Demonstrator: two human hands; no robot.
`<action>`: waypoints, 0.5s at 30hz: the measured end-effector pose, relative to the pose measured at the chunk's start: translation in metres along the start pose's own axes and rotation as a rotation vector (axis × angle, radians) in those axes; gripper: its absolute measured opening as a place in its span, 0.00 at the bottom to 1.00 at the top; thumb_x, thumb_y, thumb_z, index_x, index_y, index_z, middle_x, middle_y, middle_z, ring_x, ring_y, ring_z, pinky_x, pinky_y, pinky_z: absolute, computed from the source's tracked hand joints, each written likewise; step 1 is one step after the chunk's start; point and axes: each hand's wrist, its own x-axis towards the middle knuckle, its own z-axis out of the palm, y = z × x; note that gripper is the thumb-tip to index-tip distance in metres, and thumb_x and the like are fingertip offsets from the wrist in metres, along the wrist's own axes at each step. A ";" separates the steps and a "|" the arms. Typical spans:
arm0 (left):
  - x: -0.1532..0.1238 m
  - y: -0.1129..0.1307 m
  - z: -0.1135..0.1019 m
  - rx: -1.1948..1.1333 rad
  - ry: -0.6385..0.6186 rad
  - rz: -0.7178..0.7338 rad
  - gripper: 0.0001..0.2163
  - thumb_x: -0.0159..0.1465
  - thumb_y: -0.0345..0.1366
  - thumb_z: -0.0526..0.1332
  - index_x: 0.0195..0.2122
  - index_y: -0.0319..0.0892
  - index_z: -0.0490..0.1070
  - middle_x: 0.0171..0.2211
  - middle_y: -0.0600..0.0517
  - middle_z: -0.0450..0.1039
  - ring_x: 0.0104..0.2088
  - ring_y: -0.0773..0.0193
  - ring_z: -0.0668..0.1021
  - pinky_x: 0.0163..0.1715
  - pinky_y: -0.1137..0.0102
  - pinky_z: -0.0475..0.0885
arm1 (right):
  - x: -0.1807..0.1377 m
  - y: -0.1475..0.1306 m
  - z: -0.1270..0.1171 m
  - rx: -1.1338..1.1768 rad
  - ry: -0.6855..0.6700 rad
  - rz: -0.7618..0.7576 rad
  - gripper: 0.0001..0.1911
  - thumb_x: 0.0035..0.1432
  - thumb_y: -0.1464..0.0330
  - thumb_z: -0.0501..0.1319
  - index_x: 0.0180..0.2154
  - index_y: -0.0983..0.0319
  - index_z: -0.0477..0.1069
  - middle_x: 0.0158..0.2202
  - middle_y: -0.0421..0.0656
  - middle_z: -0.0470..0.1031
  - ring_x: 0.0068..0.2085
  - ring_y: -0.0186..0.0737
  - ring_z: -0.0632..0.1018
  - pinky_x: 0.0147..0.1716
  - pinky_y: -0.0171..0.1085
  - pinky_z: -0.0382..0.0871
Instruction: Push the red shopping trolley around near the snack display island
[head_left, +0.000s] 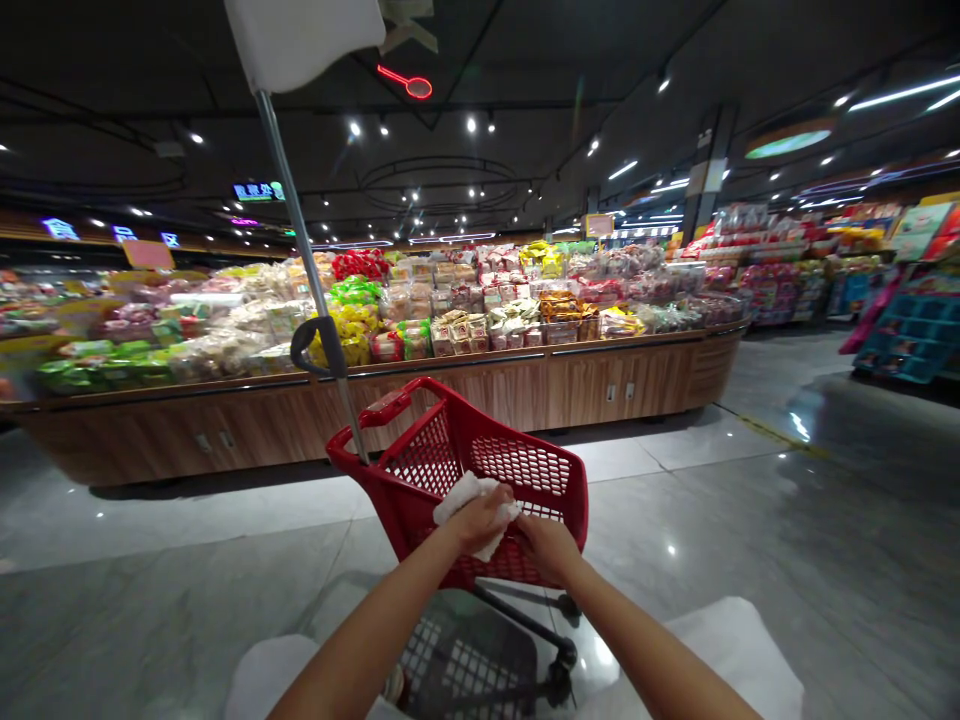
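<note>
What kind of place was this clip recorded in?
Most likely a supermarket: a long wood-sided display counter is heaped with bagged goods, a red shopping cart stands right in front of the person, and more stocked shelves show at the right.

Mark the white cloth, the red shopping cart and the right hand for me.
White cloth (458, 495): head view, on its bunched left portion.
Red shopping cart (577, 500): head view, on the basket wall at picture right.
Right hand (551, 547): head view, on its back.
</note>
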 end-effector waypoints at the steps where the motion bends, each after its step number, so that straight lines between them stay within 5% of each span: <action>1: -0.002 -0.001 -0.001 0.019 0.024 -0.018 0.15 0.67 0.33 0.49 0.52 0.42 0.66 0.51 0.47 0.73 0.50 0.62 0.75 0.53 0.68 0.68 | 0.000 0.000 0.000 -0.002 0.003 0.001 0.15 0.64 0.65 0.50 0.49 0.57 0.68 0.42 0.44 0.78 0.42 0.44 0.76 0.38 0.35 0.60; 5: -0.015 -0.012 -0.019 0.296 0.173 -0.096 0.11 0.68 0.33 0.51 0.46 0.42 0.71 0.50 0.45 0.73 0.53 0.56 0.72 0.57 0.57 0.62 | 0.002 -0.001 0.003 -0.012 0.015 0.002 0.14 0.64 0.66 0.49 0.46 0.58 0.69 0.42 0.45 0.78 0.43 0.43 0.76 0.38 0.35 0.60; 8: -0.022 -0.014 -0.026 0.470 0.085 -0.149 0.13 0.67 0.45 0.56 0.38 0.41 0.74 0.39 0.46 0.76 0.44 0.54 0.76 0.52 0.54 0.64 | 0.003 -0.004 0.007 -0.014 0.034 0.014 0.15 0.63 0.68 0.49 0.47 0.59 0.69 0.43 0.45 0.78 0.44 0.44 0.77 0.39 0.36 0.61; 11: -0.020 -0.005 -0.012 0.534 -0.020 -0.140 0.19 0.64 0.52 0.58 0.44 0.42 0.73 0.40 0.44 0.76 0.43 0.53 0.75 0.44 0.59 0.67 | 0.006 -0.006 0.011 -0.014 0.052 0.040 0.16 0.62 0.68 0.50 0.48 0.59 0.70 0.44 0.47 0.78 0.44 0.45 0.77 0.39 0.37 0.62; 15: -0.003 0.012 0.017 0.578 -0.053 -0.030 0.21 0.64 0.49 0.59 0.53 0.42 0.67 0.46 0.44 0.74 0.46 0.53 0.74 0.45 0.60 0.65 | 0.006 -0.003 0.010 -0.075 -0.003 0.147 0.16 0.57 0.68 0.54 0.44 0.62 0.74 0.42 0.52 0.79 0.43 0.49 0.77 0.39 0.38 0.63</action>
